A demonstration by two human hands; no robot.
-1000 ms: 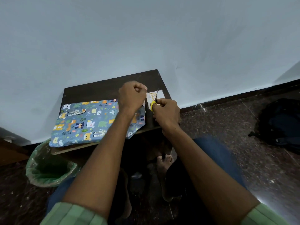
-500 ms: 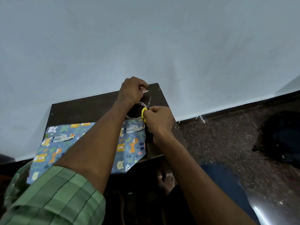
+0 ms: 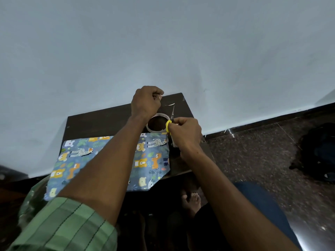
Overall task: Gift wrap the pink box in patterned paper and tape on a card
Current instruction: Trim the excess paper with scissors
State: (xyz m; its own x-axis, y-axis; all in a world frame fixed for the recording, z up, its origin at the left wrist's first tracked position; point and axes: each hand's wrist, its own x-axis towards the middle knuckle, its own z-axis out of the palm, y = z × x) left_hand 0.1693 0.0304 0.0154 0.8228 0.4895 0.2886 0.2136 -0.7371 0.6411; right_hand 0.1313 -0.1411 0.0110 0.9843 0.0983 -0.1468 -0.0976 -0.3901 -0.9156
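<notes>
Both hands are working above the far right part of a small dark table (image 3: 101,122), which is standing against a pale wall (image 3: 163,42).

Head view: left hand (image 3: 146,102) is hovering over the far edge, fingers curled tight; a bit of pale tape seems to be pinched at the fingertips, though the strip itself is too thin to follow. Right hand (image 3: 186,133) is gripping yellow-handled scissors (image 3: 170,122), fingers curled round the handle, blades pointing away toward the wall. A small pale sliver (image 3: 169,105) is showing just past the blade tips. Tape roll (image 3: 157,122) is sitting on the table between the two hands, just beside the yellow handle and partly hidden behind the left wrist.

Wrapped box (image 3: 154,156), covered in blue animal-print paper, is lying along the table's near edge, below both hands; the left forearm is crossing over its middle. Its near right corner is overhanging the table edge. Its far right corner is lying close to the tape roll and just left of the right wrist.

Green checked sleeve (image 3: 68,227) is filling the lower left. A bare foot (image 3: 192,200) is resting on the dark floor under the table.
</notes>
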